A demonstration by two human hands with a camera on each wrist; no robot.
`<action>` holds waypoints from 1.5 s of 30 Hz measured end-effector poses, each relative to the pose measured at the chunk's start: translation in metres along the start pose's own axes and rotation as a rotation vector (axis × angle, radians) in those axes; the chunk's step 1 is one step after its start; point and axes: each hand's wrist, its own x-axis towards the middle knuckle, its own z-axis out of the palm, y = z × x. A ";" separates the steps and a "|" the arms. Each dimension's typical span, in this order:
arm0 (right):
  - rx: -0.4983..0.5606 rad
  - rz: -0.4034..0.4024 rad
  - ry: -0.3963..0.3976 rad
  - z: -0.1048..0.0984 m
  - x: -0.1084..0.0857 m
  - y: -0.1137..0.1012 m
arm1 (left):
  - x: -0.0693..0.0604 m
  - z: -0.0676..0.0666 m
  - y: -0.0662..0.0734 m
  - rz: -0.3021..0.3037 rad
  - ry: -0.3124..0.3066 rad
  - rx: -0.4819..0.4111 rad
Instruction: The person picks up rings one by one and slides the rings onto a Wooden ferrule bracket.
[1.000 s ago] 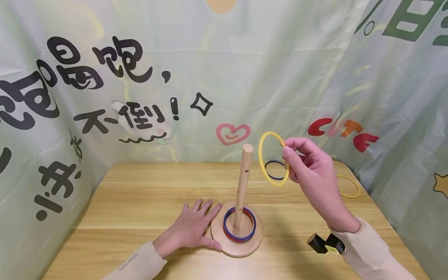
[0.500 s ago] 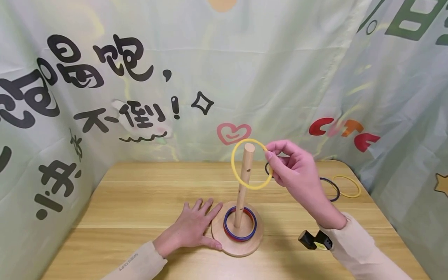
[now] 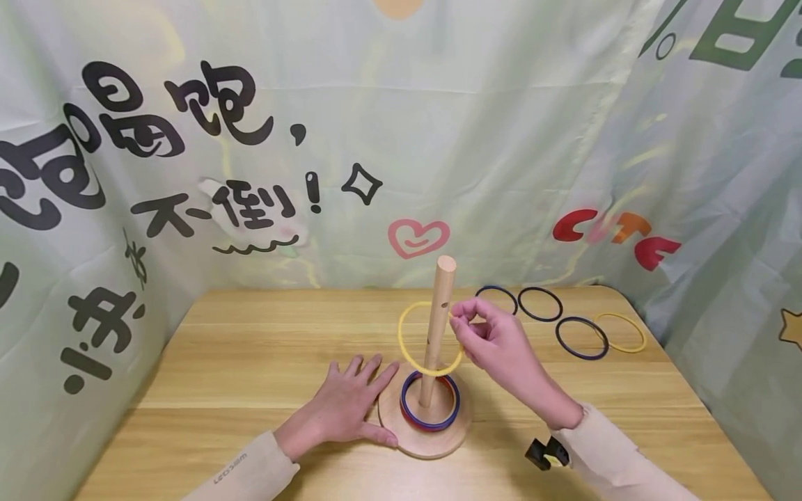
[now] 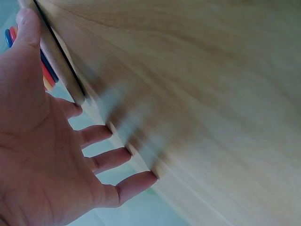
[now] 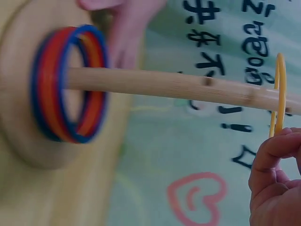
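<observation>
The right hand (image 3: 501,344) pinches a yellow ring (image 3: 401,339) between thumb and fingertips. In the right wrist view the wooden peg (image 5: 169,84) passes through the yellow ring (image 5: 281,89), close to the peg's upper end. Around the foot of the peg (image 3: 441,299) lies a stack of rings (image 3: 455,409), blue on top, with red and orange between blue ones in the right wrist view. The left hand (image 3: 347,403), fingers spread, touches the left edge of the round wooden base (image 3: 432,445); in the left wrist view its thumb rests on the base's rim.
Behind and right of the peg, blue rings (image 3: 540,319) (image 3: 581,357) lie on the wooden table (image 3: 263,348); another blue ring (image 3: 497,287) is partly behind the right hand. A yellow ring (image 3: 633,350) lies near the right edge. Printed cloth (image 3: 501,139) hangs behind.
The right hand has moved left and down with the yellow ring, from right of the peg to around its upper part. The left hand has not moved.
</observation>
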 end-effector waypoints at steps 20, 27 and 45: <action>-0.072 0.050 -0.059 0.022 -0.030 0.061 | -0.001 0.008 -0.004 0.018 0.035 0.000; -0.122 0.020 -0.095 0.027 -0.033 0.078 | -0.001 0.009 -0.004 0.035 0.061 -0.002; -0.129 0.079 -0.126 0.030 -0.035 0.096 | 0.000 0.009 -0.005 0.027 0.041 -0.010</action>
